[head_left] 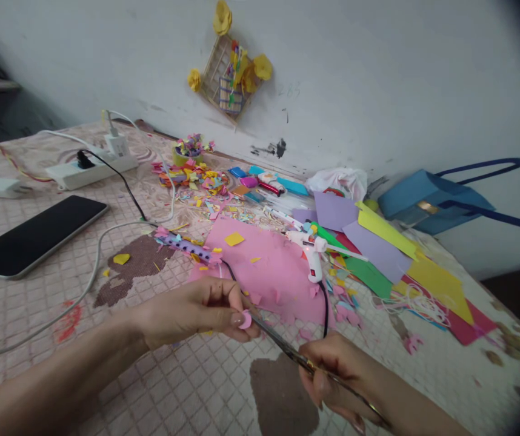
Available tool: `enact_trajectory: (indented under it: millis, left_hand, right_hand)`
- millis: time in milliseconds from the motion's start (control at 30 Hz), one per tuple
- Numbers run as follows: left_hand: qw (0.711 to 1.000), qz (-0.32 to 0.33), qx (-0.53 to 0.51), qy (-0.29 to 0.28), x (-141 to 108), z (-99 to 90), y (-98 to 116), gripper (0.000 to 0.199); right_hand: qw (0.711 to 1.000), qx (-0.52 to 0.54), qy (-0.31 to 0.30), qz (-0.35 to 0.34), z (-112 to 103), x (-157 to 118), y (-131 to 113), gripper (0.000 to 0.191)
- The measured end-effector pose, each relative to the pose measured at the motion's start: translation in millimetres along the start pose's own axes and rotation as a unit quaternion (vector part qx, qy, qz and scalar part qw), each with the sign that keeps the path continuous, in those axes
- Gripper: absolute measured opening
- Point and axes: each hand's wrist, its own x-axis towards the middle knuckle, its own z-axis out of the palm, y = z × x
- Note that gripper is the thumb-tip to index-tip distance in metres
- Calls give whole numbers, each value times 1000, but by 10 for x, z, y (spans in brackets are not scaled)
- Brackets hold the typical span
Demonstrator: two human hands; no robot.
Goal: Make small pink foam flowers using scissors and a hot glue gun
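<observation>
My left hand (205, 312) pinches a small rounded piece of pink paper (245, 320) between thumb and fingers. Metal scissors (287, 349) are held in my right hand (333, 375), their blades pointing up and left, with the tips close beside my left fingers. Beyond both hands lies a large pink sheet (260, 260) with small scraps on it. A white glue gun (312, 254) rests at that sheet's right side, its black cord running down toward my right hand. Left of the sheet is a purple dotted strip (190, 247) with paper bits attached.
A black phone (37, 233) and a white power strip (91, 172) with cables sit at the left. Colored paper scraps (191, 177) pile at the back, near a small decorated pot (187, 152). Colored sheets (378, 242), white string (417, 303) and a blue bag (433, 200) are at the right.
</observation>
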Motion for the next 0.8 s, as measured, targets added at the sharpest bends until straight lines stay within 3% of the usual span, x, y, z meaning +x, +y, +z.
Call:
enact_trajectory:
  millis: [400,800]
  left_hand:
    - [1000,-2,-12,-3,-1,-7,-5,10]
    - [1000,1,-10,-3,-1,3,-4,11]
  right_hand:
    - [999,-20,-6,-24,5,-8,85,51]
    - [1000,5,1,12,-5,4,2,44]
